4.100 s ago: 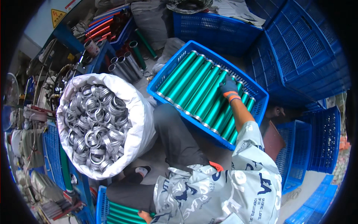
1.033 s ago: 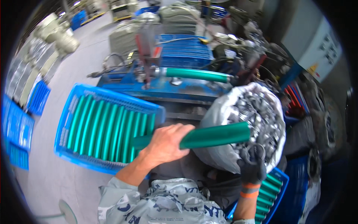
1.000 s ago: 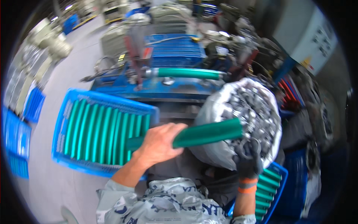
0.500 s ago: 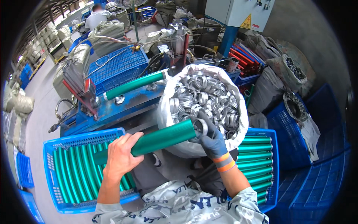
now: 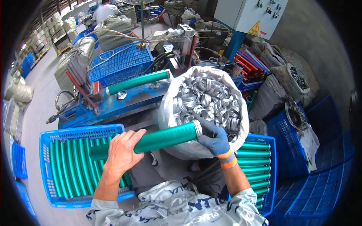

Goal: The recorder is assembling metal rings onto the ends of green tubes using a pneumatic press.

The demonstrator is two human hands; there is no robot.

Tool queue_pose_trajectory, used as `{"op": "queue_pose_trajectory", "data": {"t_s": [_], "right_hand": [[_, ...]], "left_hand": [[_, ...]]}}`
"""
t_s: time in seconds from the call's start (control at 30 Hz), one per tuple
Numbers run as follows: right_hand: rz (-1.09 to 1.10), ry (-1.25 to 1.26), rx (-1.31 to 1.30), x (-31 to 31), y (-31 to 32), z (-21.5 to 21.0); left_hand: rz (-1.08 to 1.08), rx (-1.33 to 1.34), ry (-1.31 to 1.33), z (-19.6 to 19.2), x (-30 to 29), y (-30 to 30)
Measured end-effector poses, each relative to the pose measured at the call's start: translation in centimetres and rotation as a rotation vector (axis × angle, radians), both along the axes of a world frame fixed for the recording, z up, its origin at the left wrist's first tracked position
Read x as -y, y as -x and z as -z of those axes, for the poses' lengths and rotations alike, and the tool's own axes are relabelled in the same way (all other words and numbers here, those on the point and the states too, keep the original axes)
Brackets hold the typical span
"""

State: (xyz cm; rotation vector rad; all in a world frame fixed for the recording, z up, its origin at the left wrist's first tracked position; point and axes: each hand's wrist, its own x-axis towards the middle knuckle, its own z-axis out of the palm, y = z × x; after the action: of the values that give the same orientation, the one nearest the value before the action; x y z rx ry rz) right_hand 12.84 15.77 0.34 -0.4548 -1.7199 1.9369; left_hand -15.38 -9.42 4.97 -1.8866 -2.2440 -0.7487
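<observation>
A green ribbed metal tube lies slanted across the view in front of me, its right end the higher one. Bare fingers of my left hand are wrapped round it near its left part. At its right end sits a silver threaded ring. My right hand, in a dark glove with an orange and grey cuff, is closed on this ring and presses it against the tube's end; some of its fingertips are hidden. Behind that hand stands a white sack full of similar silver rings.
Blue crates of green tubes stand at left and right. Another green tube rests on the blue machine ahead. A grey control box, red tubes and stacked blue crates are on the right. Farther back is a person.
The silver ring, earlier held apart and tilted at the tube's open end, now sits on that end. My right hand has turned round it. The view has shifted slightly.
</observation>
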Motion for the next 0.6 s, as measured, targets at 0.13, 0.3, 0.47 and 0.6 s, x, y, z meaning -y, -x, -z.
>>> {"op": "queue_pose_trajectory", "data": {"t_s": [0.13,0.3,0.47,0.6], "right_hand": [[-0.085,-0.089,0.096,-2.2,0.0,-1.1],[0.292,-0.768,0.193,-8.2,0.0,0.9],[0.303,-1.457,0.674,-7.3,2.0,1.1],[0.220,-1.292,0.576,-8.4,1.9,1.2]], "left_hand": [[-0.046,0.066,0.042,1.8,1.2,-0.4],[-0.064,0.340,-0.083,1.9,2.1,0.1],[-0.006,0.915,-0.263,3.1,3.2,1.0],[0.020,0.998,-0.287,4.6,3.4,1.7]]}}
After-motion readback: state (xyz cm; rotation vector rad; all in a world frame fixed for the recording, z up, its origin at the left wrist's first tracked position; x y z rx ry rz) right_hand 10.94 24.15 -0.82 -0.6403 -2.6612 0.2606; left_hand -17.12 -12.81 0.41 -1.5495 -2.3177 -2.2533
